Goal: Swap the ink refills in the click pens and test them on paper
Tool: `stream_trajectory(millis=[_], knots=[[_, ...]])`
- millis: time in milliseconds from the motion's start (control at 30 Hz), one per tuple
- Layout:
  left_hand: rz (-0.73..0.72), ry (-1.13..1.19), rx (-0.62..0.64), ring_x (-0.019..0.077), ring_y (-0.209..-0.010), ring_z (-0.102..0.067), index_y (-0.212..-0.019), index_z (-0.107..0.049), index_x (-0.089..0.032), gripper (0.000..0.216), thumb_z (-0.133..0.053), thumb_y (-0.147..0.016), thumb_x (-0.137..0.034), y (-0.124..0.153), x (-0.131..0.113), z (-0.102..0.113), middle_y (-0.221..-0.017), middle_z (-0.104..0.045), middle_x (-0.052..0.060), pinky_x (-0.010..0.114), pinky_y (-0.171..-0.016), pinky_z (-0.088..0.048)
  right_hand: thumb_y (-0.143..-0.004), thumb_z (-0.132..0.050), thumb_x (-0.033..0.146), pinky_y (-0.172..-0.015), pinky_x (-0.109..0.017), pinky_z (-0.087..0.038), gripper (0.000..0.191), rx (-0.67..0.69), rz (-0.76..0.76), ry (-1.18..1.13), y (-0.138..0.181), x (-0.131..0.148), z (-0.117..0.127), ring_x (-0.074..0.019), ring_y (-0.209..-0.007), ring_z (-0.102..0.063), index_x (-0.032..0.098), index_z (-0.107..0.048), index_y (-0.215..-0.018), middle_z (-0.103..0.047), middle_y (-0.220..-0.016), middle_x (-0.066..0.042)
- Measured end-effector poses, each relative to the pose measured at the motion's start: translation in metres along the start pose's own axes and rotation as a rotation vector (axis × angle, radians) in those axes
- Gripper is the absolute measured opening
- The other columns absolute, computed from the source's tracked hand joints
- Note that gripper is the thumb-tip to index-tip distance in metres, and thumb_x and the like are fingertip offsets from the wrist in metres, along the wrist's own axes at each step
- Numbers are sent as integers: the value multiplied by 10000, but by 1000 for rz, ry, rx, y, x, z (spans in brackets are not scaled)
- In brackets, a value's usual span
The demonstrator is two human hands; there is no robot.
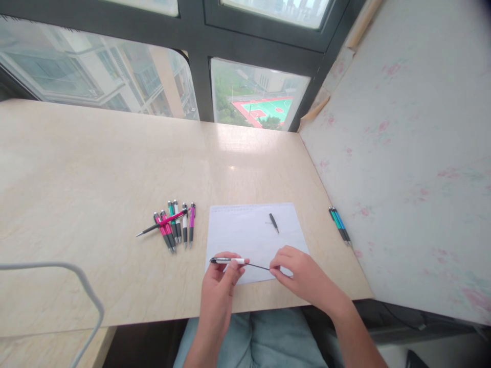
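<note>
My left hand [222, 276] pinches a white and black pen barrel [228, 260] above the near edge of a white sheet of paper [253, 235]. A thin dark refill [258, 265] sticks out of the barrel to the right, and my right hand [299, 273] pinches its far end. A small black pen tip piece [273, 223] lies on the paper further back. Both hands hover over the paper at the table's front edge.
Several pens [174, 222] in pink, green, white and purple lie in a bunch left of the paper on the beige table [95, 168]. Two green and blue pens [339, 225] lie by the right wall. A white wire frame [76, 286] is at lower left. Windows stand behind.
</note>
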State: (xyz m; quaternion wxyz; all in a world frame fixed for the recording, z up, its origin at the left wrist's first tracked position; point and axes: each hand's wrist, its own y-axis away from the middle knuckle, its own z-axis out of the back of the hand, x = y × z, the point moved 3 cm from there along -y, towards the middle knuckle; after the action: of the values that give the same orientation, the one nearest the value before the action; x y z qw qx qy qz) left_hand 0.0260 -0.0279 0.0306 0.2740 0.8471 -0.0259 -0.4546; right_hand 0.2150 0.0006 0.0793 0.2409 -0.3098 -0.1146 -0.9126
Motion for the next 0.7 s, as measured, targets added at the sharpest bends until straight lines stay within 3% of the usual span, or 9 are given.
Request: stream_trajectory(millis=[100, 200, 367, 467, 600, 700], knots=[[27, 87, -21, 174, -887, -699, -896, -680, -181, 272, -815, -693, -300, -6, 1, 7, -918, -656, 16, 227, -741, -546, -915, -549, 186, -737, -278, -448, 134, 7, -54, -84, 7, -11, 4, -156, -804, -591, 219, -644, -826, -651, -811, -5], [58, 138, -11, 169, -899, -701, -904, -681, -183, 254, -810, -708, -280, -9, 4, 10, -932, -653, 9, 207, -736, -545, -908, -532, 199, -721, -285, -445, 137, -104, -166, -97, 6, -23, 3, -156, -774, -592, 217, -639, -824, -656, -808, -6], [77, 138, 17, 162, -887, -705, -925, -674, -187, 246, -794, -731, -280, -8, 10, 9, -940, -665, 11, 204, -738, -544, -867, -525, 201, -682, -304, -416, 135, -360, -316, 121, -19, -30, -15, -177, -738, -571, 212, -612, -765, -640, -742, -17], [85, 132, 16, 163, -876, -706, -926, -670, -186, 257, -796, -725, -286, -5, 8, 7, -932, -671, 14, 216, -735, -546, -846, -519, 203, -573, -284, -357, 131, -481, -359, 283, -36, -28, -27, -193, -746, -557, 220, -576, -730, -614, -710, -31], [84, 111, 8, 166, -872, -704, -917, -667, -183, 260, -796, -722, -296, -3, 2, 6, -931, -666, 13, 225, -725, -548, -843, -518, 207, -489, -276, -263, 142, -552, -382, 370, -49, -27, -35, -201, -722, -530, 230, -534, -704, -588, -696, -50], [87, 109, 14, 165, -865, -704, -911, -665, -183, 263, -799, -717, -301, -3, 1, 6, -930, -663, 13, 227, -722, -545, -856, -512, 216, -491, -272, -267, 160, -563, -409, 363, -53, -28, -39, -203, -720, -521, 230, -526, -697, -574, -697, -56]])
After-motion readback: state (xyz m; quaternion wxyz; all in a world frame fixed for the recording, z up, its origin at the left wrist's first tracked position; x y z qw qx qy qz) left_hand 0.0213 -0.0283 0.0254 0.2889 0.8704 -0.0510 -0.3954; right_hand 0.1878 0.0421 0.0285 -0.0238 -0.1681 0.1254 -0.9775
